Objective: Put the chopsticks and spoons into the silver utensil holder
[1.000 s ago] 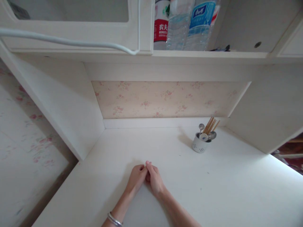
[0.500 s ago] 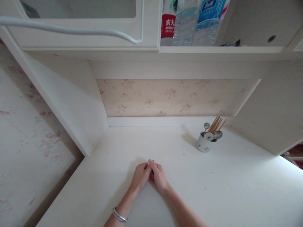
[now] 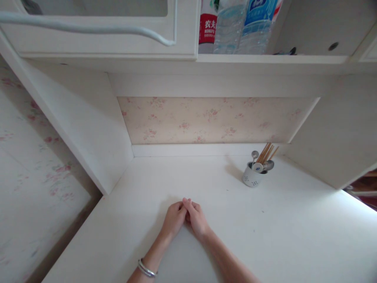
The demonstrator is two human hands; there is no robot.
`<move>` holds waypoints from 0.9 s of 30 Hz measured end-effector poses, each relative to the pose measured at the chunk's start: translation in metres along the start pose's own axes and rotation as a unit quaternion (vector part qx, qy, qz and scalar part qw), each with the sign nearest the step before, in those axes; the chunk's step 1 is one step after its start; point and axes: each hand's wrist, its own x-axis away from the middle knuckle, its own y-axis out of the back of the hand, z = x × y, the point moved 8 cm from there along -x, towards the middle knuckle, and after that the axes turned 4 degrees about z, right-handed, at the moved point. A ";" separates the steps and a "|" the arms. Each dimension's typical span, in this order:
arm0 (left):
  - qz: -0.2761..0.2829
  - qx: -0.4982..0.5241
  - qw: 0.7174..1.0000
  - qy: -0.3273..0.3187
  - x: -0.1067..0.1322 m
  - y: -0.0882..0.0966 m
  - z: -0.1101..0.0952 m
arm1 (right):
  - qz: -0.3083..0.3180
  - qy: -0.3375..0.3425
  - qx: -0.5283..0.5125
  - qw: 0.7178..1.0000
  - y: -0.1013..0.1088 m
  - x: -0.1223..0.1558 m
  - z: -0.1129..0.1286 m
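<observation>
My left hand [image 3: 173, 217] and my right hand [image 3: 198, 220] rest together on the white tabletop [image 3: 141, 184], with their fingers folded in and touching. The right thumb lies over the top where the two hands meet. Both hands are closed, and no object shows in them; the palms are hidden. A silver bangle [image 3: 146, 269] circles my left wrist. The thing standing nearest to my hands is a white utensil holder [image 3: 250, 177], farther back on the right. Out of it stick wooden chopsticks [image 3: 265, 153], a metal spoon [image 3: 269, 165] and a small ladle [image 3: 255, 154].
Overhead, an open shelf [image 3: 271, 59] holds a red-labelled water bottle [image 3: 207, 29], other clear bottles [image 3: 231, 29] and a blue pack [image 3: 259, 15]. A cabinet door [image 3: 103, 44] with a long handle [image 3: 118, 30] hangs at upper left. Side panels [image 3: 85, 118] flank the tabletop.
The view has shifted slightly, so the whole scene sits a little farther left and up. My hands keep the same closed pose together on the tabletop.
</observation>
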 end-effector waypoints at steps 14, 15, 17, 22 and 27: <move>-0.018 -0.020 0.999 0.027 -0.004 0.002 0.015 | 0.017 -0.031 -0.045 0.998 -0.009 0.005 0.010; -0.016 -0.014 0.999 0.026 -0.003 0.002 0.014 | 0.017 -0.030 -0.040 0.999 -0.008 0.005 0.010; -0.010 0.002 1.000 0.021 -0.002 0.002 0.009 | 0.020 -0.028 -0.035 0.999 -0.009 0.005 0.009; 0.004 0.030 0.999 0.013 0.001 0.002 0.000 | 0.031 -0.026 -0.024 0.999 -0.008 0.003 0.004; 0.003 0.022 1.000 0.016 0.000 0.002 0.003 | 0.033 -0.029 -0.022 0.999 -0.007 0.001 -0.002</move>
